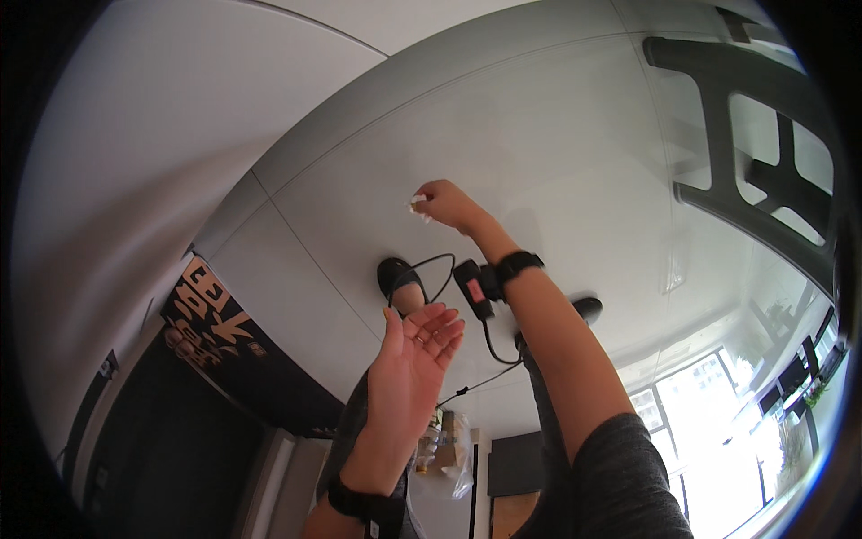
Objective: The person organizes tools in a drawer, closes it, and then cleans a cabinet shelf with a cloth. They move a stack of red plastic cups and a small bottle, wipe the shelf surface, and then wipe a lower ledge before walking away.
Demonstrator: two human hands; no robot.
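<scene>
Palm up, my left hand [416, 357] has its fingers apart and holds nothing. A thin ring sits on one of its fingers. Farther out over the floor [539, 148], my right hand [448, 204] pinches a small crumpled white piece [417, 205], perhaps tissue, with a yellowish-brown spot. My fingers partly cover this piece. A black strap [518, 265] on my right wrist carries a black device [473, 290] with a pink label. From that device a black cable [496, 350] runs down. Another dark band [363, 502] circles my left wrist.
My black shoes [394, 273] stand on the glossy pale tiles. A dark grey chair or rack frame [717, 121] stands at the right. At the left lies a black mat [262, 364] with printed characters, before a dark door [175, 431]. Bottles [425, 453] and a clear plastic bag [462, 465] are behind me.
</scene>
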